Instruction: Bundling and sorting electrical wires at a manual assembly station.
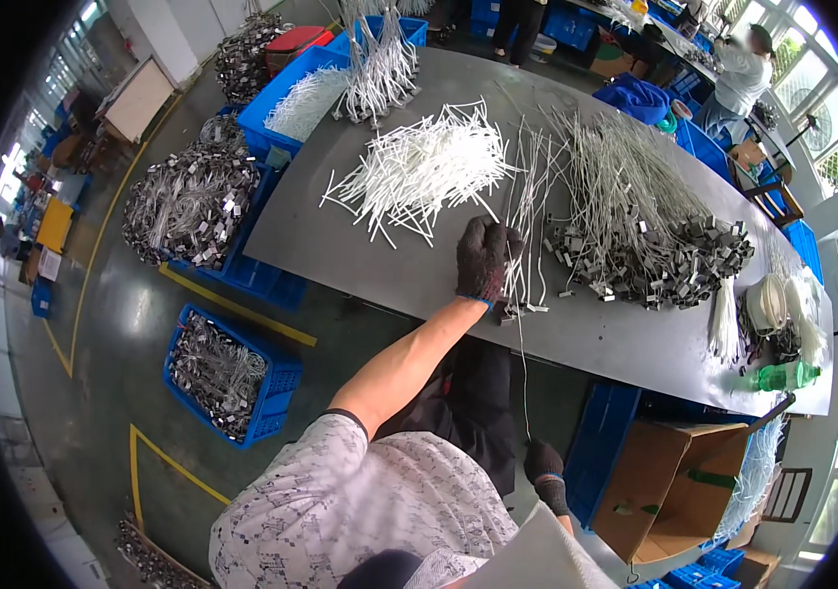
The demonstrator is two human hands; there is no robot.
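Observation:
My left hand (pixel 488 257), in a dark knitted glove, is closed over the table's near side, beside a row of pale wires (pixel 534 211). The end of a white tube from the loose pile (pixel 429 167) reaches its fingers; what they grip is hidden. Metal-ended pieces lie just right of the wrist. Down by the table's front, my right hand (pixel 544 461), gloved as well, is closed on a thin wire (pixel 525 383) stretched up to the table edge near the left hand. To the right spreads a large heap of wires (pixel 625 187) with dark metal ends (pixel 654 260).
Blue crates of wired parts stand at the left, one on the floor (pixel 282 388). A wire bundle (pixel 377 74) stands at the table's far left. On the right are a green bottle (pixel 787 376) and an open cardboard box (pixel 669 481). A person (pixel 741 79) sits far right.

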